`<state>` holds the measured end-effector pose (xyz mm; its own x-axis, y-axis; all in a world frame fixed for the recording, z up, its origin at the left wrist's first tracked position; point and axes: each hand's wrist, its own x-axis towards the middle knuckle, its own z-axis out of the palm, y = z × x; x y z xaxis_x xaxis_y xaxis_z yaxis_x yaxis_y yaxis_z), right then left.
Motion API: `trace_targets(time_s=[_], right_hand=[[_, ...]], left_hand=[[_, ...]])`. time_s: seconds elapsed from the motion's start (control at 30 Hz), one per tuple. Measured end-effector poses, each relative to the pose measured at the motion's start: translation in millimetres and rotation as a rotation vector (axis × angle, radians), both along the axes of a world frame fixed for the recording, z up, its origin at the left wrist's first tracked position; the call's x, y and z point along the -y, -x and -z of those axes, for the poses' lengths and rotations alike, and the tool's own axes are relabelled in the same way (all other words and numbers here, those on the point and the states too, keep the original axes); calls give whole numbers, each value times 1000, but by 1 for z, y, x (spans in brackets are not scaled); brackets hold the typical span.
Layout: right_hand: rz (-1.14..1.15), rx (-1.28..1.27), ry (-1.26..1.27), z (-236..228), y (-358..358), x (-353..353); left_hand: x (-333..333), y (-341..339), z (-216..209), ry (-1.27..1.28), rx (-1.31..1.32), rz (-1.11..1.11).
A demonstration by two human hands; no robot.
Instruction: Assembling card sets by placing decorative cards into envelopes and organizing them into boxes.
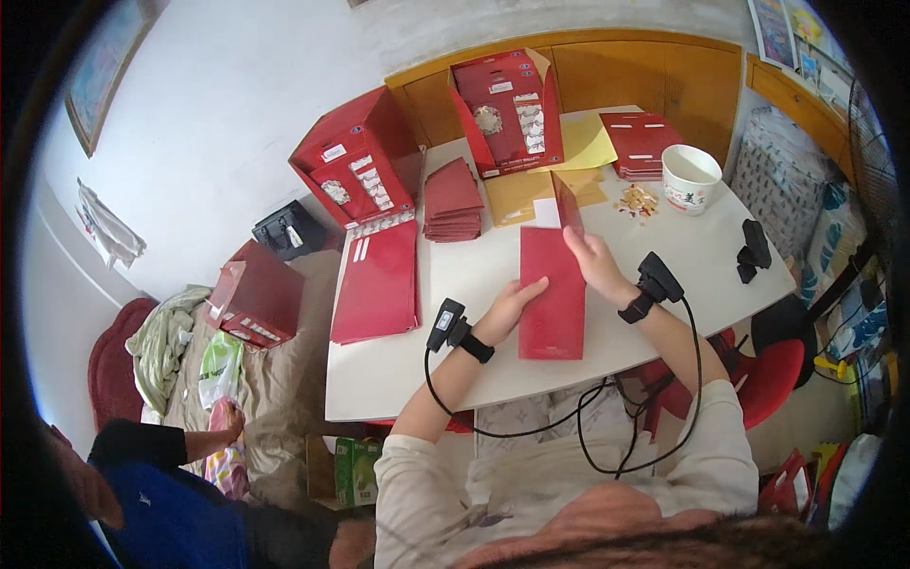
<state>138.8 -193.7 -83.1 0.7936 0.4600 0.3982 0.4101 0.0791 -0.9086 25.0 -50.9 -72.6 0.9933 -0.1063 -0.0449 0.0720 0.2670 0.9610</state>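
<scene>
A tall red card folder [553, 318] is held upright-facing over the near part of the white table, a narrow red flap [564, 201] rising at its top. My left hand [517, 305] grips its left edge, thumb across the front and the other fingers hidden underneath. Up at the top right edge, my right hand [595, 261] holds it beside the flap, its fingers partly out of sight behind the card. A small white slip [547, 212] shows just above the folder. To the left lies a stack of large red folders [377, 289], and beyond it a pile of smaller red folders [452, 199].
Two red display boxes [355, 161] [507, 119] stand at the back of the white table [455, 351]. Yellow envelopes [588, 142], more red folders [645, 142], small scraps [637, 202] and a paper tub [689, 180] sit right. Wrist-device cables [512, 434] loop near my lap. Another person [171, 493] is at left.
</scene>
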Motion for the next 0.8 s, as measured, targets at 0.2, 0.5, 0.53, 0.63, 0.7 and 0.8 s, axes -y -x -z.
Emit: trace_targets(time_s=[0.2,0.5,0.53,0.63,0.7,0.8], right_hand=[[-282,-387,6,-16,20,1],[-405,-206,10,9,7,-10],[-320,-190,-36,12,6,-12],[-426,-284,121,-3,9,2],[-610,-389,330,-18,17,10],[-643,-422,397,-22,26,10]], left_hand=[[-7,-5,14,3,11,-86],[-8,-1,9,184,-43,-92],[-6,0,12,163,-29,-78],[-8,-4,17,147,29,-156],[-13,-6,18,152,74,-245],[-19,-6,19,86,49,-227]])
